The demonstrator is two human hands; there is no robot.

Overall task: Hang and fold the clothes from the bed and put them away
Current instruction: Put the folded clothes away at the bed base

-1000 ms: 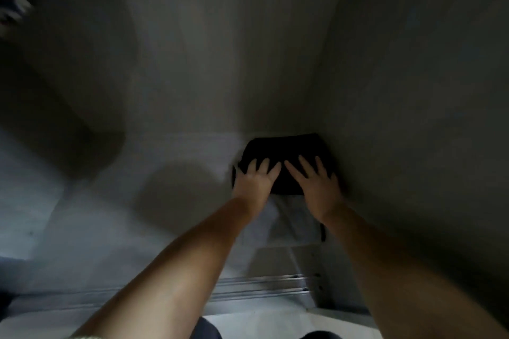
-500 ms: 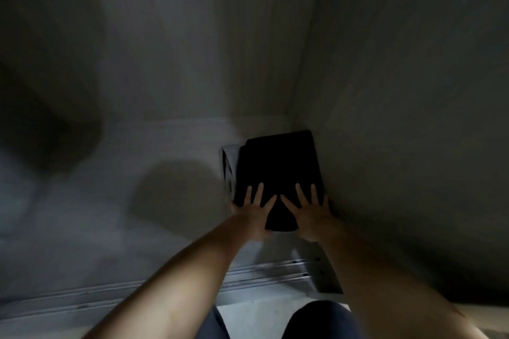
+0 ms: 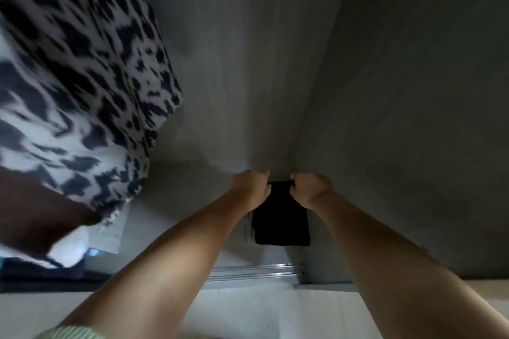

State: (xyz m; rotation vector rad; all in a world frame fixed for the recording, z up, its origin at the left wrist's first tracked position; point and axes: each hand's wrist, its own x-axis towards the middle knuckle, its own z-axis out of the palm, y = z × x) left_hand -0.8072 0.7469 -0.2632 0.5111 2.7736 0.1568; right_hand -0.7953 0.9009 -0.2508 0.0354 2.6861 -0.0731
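wardrobe interior (image 3: 248, 63): grey panels, back wall and right side wall meet in a corner, dim light
hanging garment (image 3: 77, 69): black-and-white blotched print, hangs upper left, motion-blurred, well apart from the hands
wardrobe floor (image 3: 176, 212): pale grey, in shadow, carries the folded piece
sliding track (image 3: 250, 270): metal rails along the front edge of the floor, just in front of the folded piece
folded black garment (image 3: 281, 223): flat dark rectangle on the wardrobe floor, in the back right corner, right edge close against the side wall; something pale shows under its left edge, too dim to tell what
left hand (image 3: 252, 187): at the far left corner of the folded black garment, fingers curled into a fist-like grip on its far edge
right hand (image 3: 311, 187): at the far right corner, fingers curled and pinching the same far edge; thumb tip near the left hand's, not touching
green-striped sleeve (image 3: 68, 333): bottom left edge, only a sliver visible
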